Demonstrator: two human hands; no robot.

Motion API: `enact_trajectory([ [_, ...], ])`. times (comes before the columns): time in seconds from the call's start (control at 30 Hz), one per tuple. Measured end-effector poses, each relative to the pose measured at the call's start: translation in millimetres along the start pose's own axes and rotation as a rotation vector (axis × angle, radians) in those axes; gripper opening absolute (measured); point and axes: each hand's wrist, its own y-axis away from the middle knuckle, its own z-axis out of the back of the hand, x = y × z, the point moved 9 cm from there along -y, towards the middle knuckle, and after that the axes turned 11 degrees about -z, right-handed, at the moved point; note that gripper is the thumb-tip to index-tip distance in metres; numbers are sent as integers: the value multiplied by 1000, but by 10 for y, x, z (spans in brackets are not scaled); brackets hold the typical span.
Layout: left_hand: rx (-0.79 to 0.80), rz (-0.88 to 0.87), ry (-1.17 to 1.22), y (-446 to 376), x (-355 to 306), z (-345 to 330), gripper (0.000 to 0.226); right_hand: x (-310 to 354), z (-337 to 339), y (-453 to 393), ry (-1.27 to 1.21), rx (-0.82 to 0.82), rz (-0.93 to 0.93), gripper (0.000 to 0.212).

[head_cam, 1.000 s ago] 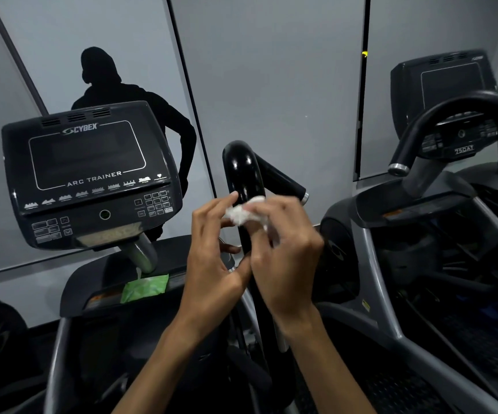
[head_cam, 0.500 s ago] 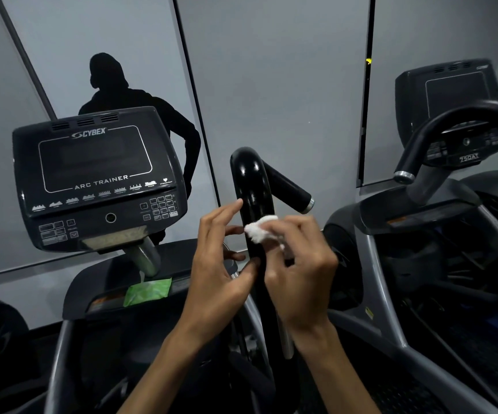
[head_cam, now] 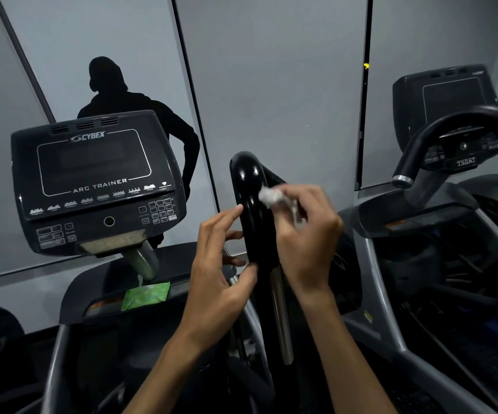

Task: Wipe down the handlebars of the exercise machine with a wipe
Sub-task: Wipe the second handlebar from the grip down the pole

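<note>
Head view, looking forward and down over both hands at a Cybex Arc Trainer. Right hand clenched on a crumpled white wipe, pressing it to the right flank of the glossy black handlebar, just below the top bend. Left hand released, fingers spread, thumb and index tip touching the bar's left side, steadying rather than gripping.

Progress, as a judgement: partway through this one bar. Upper curve shines with highlights, possibly damp, though not provable from gloss alone. Short side grip branching off behind the bar, mostly hidden by the right hand; its condition not determinable. Lower shaft beneath the hands dark and unchecked. Machine's other handlebar not in view, so presumably outstanding.

Clearances: console well apart to the left, open air between it and the bar, room for the left hand to shift. Green wipe packet lying on the ledge below the console (handy for a fresh sheet). Neighbouring machine's curved handlebar to the right, well apart from the working elbow. Mirrored wall behind, clear of the bar top. Free travel up and over the bend; downward travel tighter near the silver rod just beside the shaft.
</note>
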Motion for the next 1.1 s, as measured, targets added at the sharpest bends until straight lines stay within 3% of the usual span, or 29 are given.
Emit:
enact_trajectory([
  [0.13, -3, 11, -1, 1, -1, 6, 77, 338, -316, -388, 48, 65, 70, 6],
  [0.27, 4, 5, 0, -2, 12, 12, 78, 420, -234, 3, 163, 135, 213, 12],
  [0.43, -14, -3, -13, -16, -4, 21, 73, 200, -45, 56, 94, 74, 72, 9],
  [0.57, -52, 2, -50, -77, -19, 79, 61, 403, -276, -261, 24, 50, 85, 3],
  [0.73, -96, 21, 1, -90, -15, 146, 61, 294, -147, 421, 152, 179, 242, 15],
  [0.87, -107, 32, 26, -54, 13, 193, 72, -13, 100, 488, 96, 79, 136, 27],
  [0.97, -84, 2, -11, -86, -80, 162, 68, 82, 9, 98, 8, 13, 68, 13],
  [1.1, -76, -55, -57, -145, -217, 130, 70, 232, -139, -137, -53, 58, 35, 5],
])
